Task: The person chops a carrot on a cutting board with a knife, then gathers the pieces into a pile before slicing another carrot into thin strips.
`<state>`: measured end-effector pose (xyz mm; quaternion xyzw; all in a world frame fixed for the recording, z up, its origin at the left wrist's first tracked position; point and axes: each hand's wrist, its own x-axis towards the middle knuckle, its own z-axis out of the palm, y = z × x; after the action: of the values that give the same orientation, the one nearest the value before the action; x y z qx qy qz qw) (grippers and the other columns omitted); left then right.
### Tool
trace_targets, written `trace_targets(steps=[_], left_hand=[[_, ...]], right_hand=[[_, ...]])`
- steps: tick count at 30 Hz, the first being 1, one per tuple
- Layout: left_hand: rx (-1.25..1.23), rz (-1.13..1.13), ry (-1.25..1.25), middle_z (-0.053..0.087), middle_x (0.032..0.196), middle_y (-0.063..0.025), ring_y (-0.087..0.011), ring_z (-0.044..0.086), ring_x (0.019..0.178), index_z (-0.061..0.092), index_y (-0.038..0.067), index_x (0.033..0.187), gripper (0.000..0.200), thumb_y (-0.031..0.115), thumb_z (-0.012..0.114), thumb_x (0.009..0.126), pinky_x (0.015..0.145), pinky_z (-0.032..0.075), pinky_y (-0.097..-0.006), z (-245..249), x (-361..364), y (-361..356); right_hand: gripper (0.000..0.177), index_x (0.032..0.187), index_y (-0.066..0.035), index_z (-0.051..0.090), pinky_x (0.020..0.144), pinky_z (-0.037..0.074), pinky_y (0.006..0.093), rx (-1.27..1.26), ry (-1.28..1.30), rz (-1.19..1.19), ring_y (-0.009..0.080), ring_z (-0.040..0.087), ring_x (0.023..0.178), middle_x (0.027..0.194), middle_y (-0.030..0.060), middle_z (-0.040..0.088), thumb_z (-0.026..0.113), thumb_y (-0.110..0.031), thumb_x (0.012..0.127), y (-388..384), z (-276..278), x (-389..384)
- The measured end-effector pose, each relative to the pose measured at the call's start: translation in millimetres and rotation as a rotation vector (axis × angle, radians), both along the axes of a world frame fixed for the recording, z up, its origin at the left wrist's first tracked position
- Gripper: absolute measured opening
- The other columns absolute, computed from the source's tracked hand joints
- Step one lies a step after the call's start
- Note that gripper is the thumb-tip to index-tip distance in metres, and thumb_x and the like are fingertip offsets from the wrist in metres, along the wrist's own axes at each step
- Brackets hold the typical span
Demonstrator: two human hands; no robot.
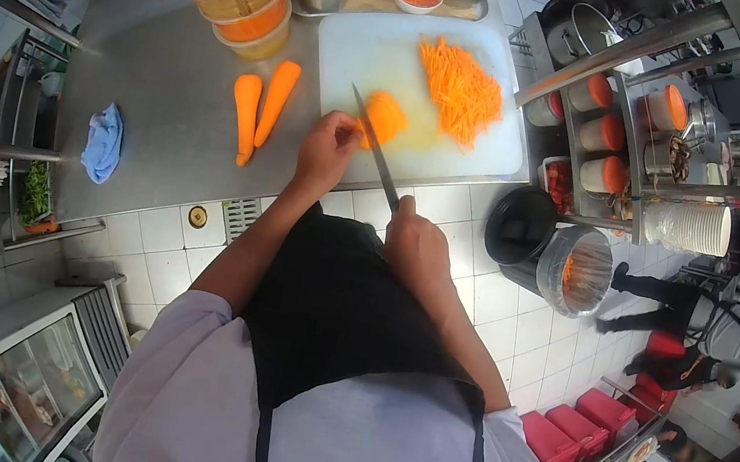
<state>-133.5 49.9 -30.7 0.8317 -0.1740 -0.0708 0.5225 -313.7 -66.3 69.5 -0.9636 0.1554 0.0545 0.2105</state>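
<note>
The left hand (327, 149) presses the carrot piece (386, 117) on the near part of the cutting board (370, 47), and the right hand (414, 243) is closed around the knife (375, 150). I think the left fingertips should be curled back from the blade. Behind the board, a bamboo steamer (243, 3) holds dumplings and a small bowl (415, 8) holds orange shreds.

Loose white short-sleeved fabric shirt (189, 396) across chest and shoulders, sleeves ending above the elbows — forearms bare down to left hand (326, 145) and right hand (416, 243). Over the front, black cloth bib apron (338, 313), wide and plain — two thin dark straps (261, 451) running over the shirt.
</note>
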Motion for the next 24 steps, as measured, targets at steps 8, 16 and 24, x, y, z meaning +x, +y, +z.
trace_targets(steps=[8, 16, 24], left_hand=[[-0.025, -0.011, 0.022, 0.071, 0.097, -0.0092, -0.0211, 0.07, 0.081, 0.066, 0.004, 0.107, 0.019, 0.015, 0.074, 0.094, 0.075, 0.056, -0.0342, 6, -1, 0], [-0.079, -0.039, 0.053, 0.072, 0.097, -0.0093, -0.0196, 0.071, 0.082, 0.066, 0.003, 0.107, 0.02, 0.012, 0.076, 0.092, 0.075, 0.056, -0.0331, -1, 1, 4], [-0.097, -0.051, 0.104, 0.072, 0.101, -0.0076, -0.0165, 0.069, 0.087, 0.066, 0.004, 0.111, 0.021, 0.01, 0.075, 0.093, 0.079, 0.055, -0.0308, 5, 2, 7]], right_hand=[[0.009, 0.094, 0.001, 0.048, 0.058, 0.057, 0.0514, 0.006, -0.007, 0.012, 0.0426, 0.07, 0.063, 0.067, 0.0234, 0.067, 0.056, -0.003, 0.091, 2, -7, -4], [0.008, 0.096, 0.002, 0.051, 0.058, 0.059, 0.0463, -0.043, 0.039, 0.042, 0.0388, 0.073, 0.065, 0.069, 0.0204, 0.069, 0.055, -0.001, 0.089, 4, -17, 13], [0.011, 0.098, 0.001, 0.053, 0.06, 0.061, 0.0452, -0.081, -0.002, 0.079, 0.0357, 0.074, 0.068, 0.071, 0.0201, 0.07, 0.059, 0.0, 0.088, 4, -50, 63]])
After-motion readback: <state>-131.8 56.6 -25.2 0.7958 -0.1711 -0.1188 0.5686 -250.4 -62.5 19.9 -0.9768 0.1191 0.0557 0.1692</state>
